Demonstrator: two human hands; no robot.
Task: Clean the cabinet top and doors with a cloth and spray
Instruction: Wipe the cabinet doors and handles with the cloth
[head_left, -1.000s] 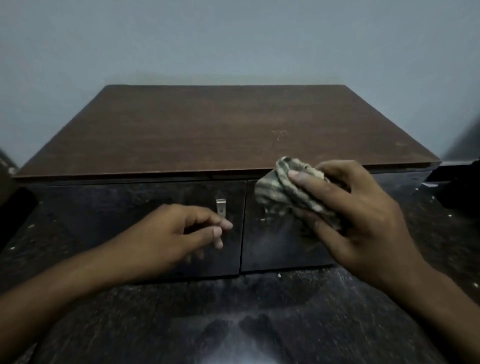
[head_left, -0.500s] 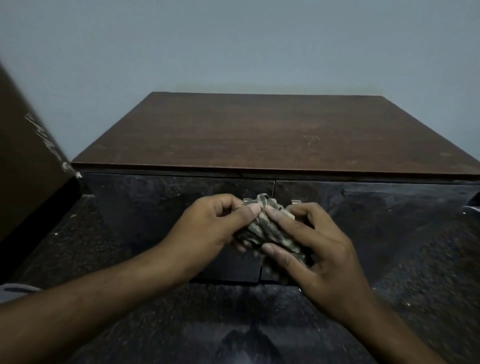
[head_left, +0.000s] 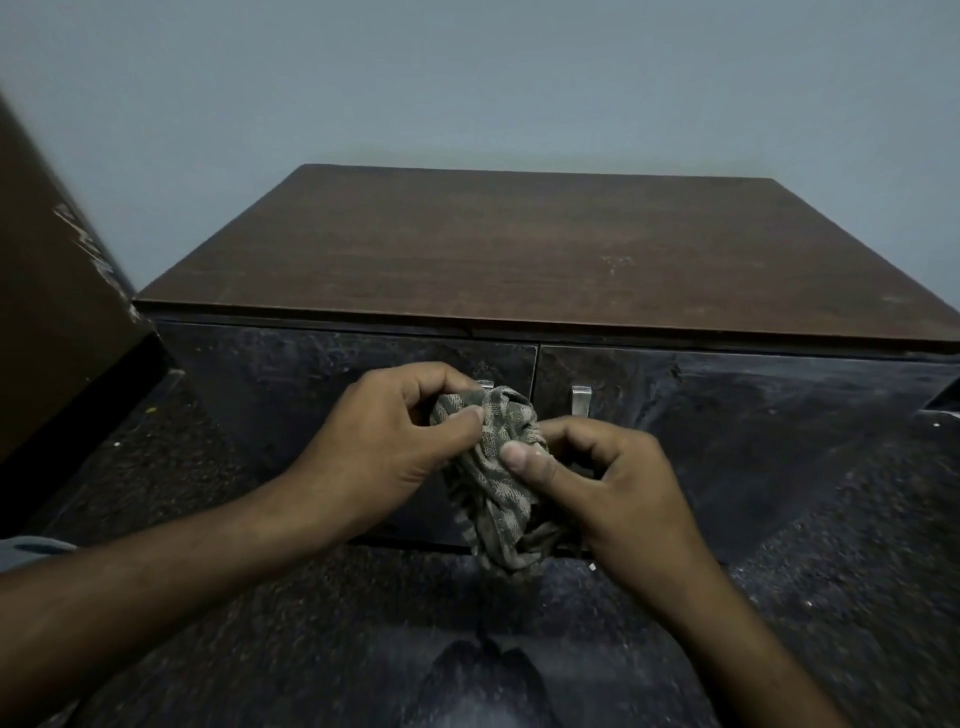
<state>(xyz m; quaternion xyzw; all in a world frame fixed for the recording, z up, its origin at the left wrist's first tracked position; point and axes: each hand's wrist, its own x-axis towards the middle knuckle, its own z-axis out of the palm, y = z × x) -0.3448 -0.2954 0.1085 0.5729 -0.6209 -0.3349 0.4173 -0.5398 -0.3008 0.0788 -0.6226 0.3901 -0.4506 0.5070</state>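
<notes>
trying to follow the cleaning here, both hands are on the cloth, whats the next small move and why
Probably bunch the cloth into the right hand and press it to a door: both hands pinch it off the cabinet, so nothing is being wiped.

cabinet top (head_left: 519, 249): above two doors, against wall (head_left: 467, 78)
left door (head_left: 291, 384): beside right door (head_left: 753, 415)
cloth (head_left: 498, 483): before door seam, between left hand (head_left: 384, 452) and right hand (head_left: 618, 483)
panel (head_left: 47, 312): left of cabinet
</notes>
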